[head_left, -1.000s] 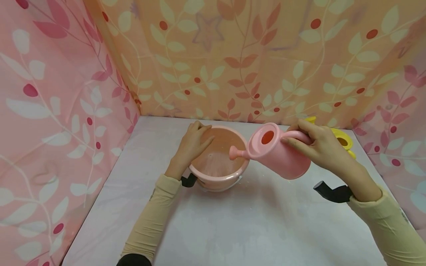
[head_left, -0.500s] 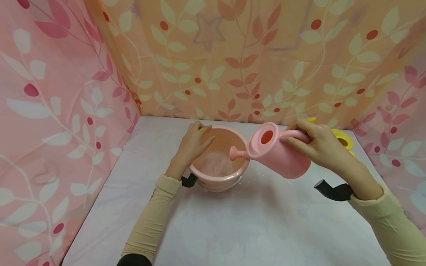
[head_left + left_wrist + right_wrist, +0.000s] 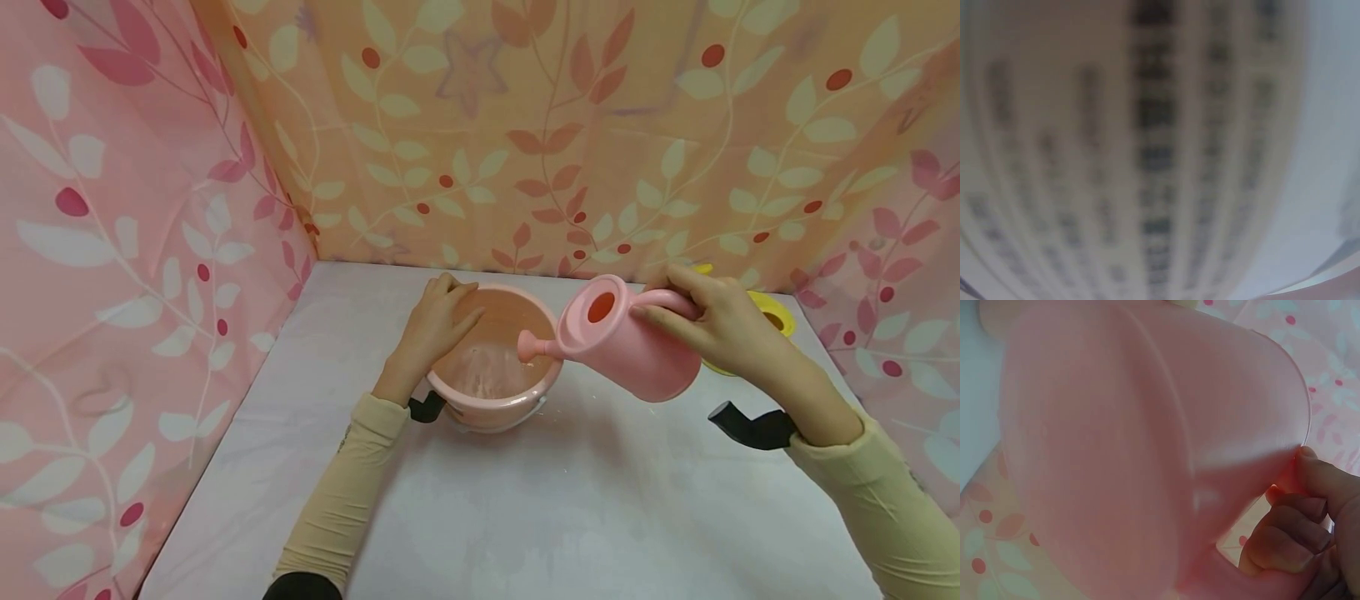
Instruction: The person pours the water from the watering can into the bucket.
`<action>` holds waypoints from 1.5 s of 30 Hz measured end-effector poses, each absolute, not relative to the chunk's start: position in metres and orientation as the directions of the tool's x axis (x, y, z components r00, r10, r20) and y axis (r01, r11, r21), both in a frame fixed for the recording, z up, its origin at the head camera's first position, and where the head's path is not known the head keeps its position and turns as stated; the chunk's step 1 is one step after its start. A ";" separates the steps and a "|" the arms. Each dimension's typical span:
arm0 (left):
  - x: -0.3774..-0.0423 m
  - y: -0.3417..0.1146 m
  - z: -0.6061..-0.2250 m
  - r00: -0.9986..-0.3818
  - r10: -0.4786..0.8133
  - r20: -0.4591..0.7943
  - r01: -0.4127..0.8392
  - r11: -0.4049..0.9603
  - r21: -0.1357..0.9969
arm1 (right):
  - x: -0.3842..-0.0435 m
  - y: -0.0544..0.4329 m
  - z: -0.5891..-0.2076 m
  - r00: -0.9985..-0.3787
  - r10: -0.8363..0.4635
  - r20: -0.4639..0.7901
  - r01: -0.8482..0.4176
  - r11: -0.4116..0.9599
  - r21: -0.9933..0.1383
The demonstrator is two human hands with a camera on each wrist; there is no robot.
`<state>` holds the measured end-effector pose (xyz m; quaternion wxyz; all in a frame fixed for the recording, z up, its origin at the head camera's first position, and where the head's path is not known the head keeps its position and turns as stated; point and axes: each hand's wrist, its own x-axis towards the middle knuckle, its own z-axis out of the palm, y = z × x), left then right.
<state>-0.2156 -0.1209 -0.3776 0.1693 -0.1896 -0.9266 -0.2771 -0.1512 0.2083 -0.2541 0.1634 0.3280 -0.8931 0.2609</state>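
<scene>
A pale pink bucket (image 3: 495,413) stands on the white tabletop. My left hand (image 3: 433,323) grips its left rim, with the thumb over the inside. My right hand (image 3: 729,323) holds a pink watering can (image 3: 637,354) by its handle, tilted left. The can's sprinkler head hangs over the bucket's right side, and the water below looks splashed. In the right wrist view, the base and side of the watering can (image 3: 1097,450) fill the picture, and the fingers (image 3: 1282,547) curl round the handle. The left wrist view shows a blurred printed label (image 3: 1154,150) up close.
Partly hidden behind my right hand is a yellow object (image 3: 782,315) with a round opening. Water droplets dot the tabletop (image 3: 570,500) right of the bucket. Leaf-patterned cloth walls (image 3: 480,167) enclose the back and both sides.
My right hand and the watering can have risen very slightly. A different part of the yellow object shows behind the hand. The water in the bucket looks more stirred; my left hand stays put.
</scene>
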 end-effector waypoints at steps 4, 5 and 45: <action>-0.216 -0.121 -0.378 -0.869 0.257 0.422 0.447 0.775 0.447 | -0.152 0.209 -0.254 -0.728 -0.504 0.464 -0.674 0.649 -0.353; -0.216 -0.121 -0.378 -0.869 0.257 0.422 0.447 0.775 0.447 | -0.152 0.209 -0.254 -0.727 -0.505 0.466 -0.675 0.648 -0.352; -0.214 -0.120 -0.377 -0.868 0.258 0.424 0.444 0.787 0.428 | -0.151 0.210 -0.247 -0.725 -0.519 0.453 -0.679 0.646 -0.348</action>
